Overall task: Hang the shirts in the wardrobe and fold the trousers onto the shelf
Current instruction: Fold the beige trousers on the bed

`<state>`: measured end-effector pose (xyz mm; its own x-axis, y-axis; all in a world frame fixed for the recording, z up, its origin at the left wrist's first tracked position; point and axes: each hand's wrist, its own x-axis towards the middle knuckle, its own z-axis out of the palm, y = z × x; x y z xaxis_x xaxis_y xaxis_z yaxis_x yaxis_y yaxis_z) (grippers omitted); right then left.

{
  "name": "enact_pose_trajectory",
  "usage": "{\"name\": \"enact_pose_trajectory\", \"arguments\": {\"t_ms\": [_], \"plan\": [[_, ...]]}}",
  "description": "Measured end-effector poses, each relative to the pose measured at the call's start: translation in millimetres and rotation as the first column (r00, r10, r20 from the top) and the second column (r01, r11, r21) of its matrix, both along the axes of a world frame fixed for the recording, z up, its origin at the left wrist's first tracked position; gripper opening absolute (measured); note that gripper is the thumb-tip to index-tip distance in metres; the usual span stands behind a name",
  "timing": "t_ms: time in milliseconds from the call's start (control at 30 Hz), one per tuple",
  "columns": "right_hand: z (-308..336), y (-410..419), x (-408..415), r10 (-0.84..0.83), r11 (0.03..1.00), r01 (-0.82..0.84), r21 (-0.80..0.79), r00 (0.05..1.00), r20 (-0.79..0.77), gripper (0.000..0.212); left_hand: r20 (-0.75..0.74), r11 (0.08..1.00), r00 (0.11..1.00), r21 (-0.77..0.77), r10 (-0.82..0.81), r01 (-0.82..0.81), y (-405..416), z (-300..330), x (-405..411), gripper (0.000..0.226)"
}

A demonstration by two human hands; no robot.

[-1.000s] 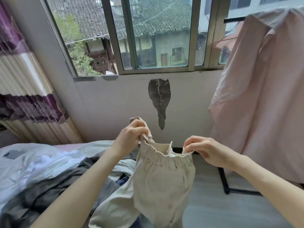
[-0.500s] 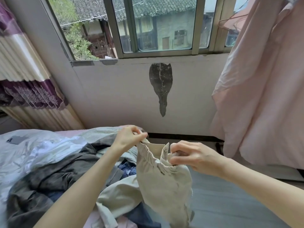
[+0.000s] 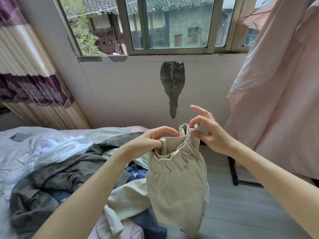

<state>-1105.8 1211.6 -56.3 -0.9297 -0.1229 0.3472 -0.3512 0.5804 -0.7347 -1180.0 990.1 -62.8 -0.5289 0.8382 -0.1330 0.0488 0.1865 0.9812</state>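
Beige trousers (image 3: 176,190), hems cut off

A window (image 3: 170,23) looks out on tiled roofs, a dark peeled patch (image 3: 172,85) marks the wall below it, a purple-and-cream curtain (image 3: 25,69) hangs at the left, and a phone (image 3: 18,136) (face down) lies on the pale bedsheet (image 3: 34,152).

Matt, rough-woven beige cloth is being shown by the trousers (image 3: 176,185); a satin sheen is being shown by the bed sheet (image 3: 25,152).
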Motion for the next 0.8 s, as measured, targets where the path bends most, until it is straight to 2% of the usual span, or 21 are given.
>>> {"name": "enact_pose_trajectory", "arguments": {"t_ms": [67, 100, 133, 233, 333, 400, 433, 500, 533, 600, 700, 733, 800], "plan": [[15, -1, -2, 0.172, 0.97, -0.132, -0.206, 0.966, 0.191, 0.019, 0.053, 0.999, 0.998, 0.033, 0.025, -0.027, -1, 9, -2, 0.052], [20, -1, -3, 0.227, 0.946, -0.154, -0.286, 0.944, 0.241, 0.016, 0.065, 0.998, 0.997, 0.04, 0.042, -0.045, -3, 12, -4, 0.049], [24, -1, -5, 0.242, 0.941, -0.164, -0.297, 0.938, 0.249, 0.013, 0.067, 0.997, 0.996, 0.045, 0.064, -0.068, -6, 16, -5, 0.046], [34, -10, -13, 0.192, 0.954, -0.139, -0.267, 0.964, 0.183, 0.017, 0.047, 0.979, 0.983, 0.095, 0.175, -0.179, -15, 29, -6, 0.039], [45, -29, -27, 0.065, 0.975, -0.058, -0.213, 0.997, 0.029, 0.024, 0.105, 0.894, 0.923, 0.23, 0.37, -0.385, -35, 44, -8, 0.033], [53, -42, -38, -0.003, 0.971, -0.015, -0.24, 0.997, -0.075, 0.021, 0.159, 0.865, 0.896, 0.238, 0.415, -0.443, -53, 47, -9, 0.07], [59, -52, -44, -0.02, 0.966, -0.009, -0.258, 0.994, -0.111, 0.019, 0.117, 0.861, 0.883, 0.199, 0.454, -0.469, -63, 49, -6, 0.089], [69, -69, -54, -0.049, 0.96, 0.001, -0.28, 0.985, -0.163, 0.018, -0.061, 0.867, 0.868, 0.121, 0.493, -0.483, -70, 51, 4, 0.114], [76, -78, -58, -0.039, 0.957, -0.014, -0.289, 0.983, -0.18, 0.021, -0.148, 0.851, 0.838, 0.124, 0.525, -0.51, -73, 52, 8, 0.119], [86, -89, -62, -0.033, 0.952, -0.027, -0.305, 0.981, -0.19, 0.026, -0.201, 0.747, 0.72, 0.181, 0.665, -0.639, -78, 62, 8, 0.11], [113, -102, -63, -0.008, 0.917, -0.077, -0.391, 0.977, -0.211, 0.035, -0.228, 0.591, 0.545, 0.337, 0.807, -0.733, -101, 96, 14, 0.067], [124, -107, -63, 0.003, 0.901, -0.093, -0.424, 0.978, -0.208, 0.031, -0.264, 0.56, 0.494, 0.371, 0.828, -0.741, -108, 107, 19, 0.056], [144, -126, -57, 0.087, 0.847, -0.175, -0.502, 0.977, -0.194, 0.012, -0.308, 0.509, 0.406, 0.465, 0.86, -0.725, -125, 131, 34, 0.049]]}}
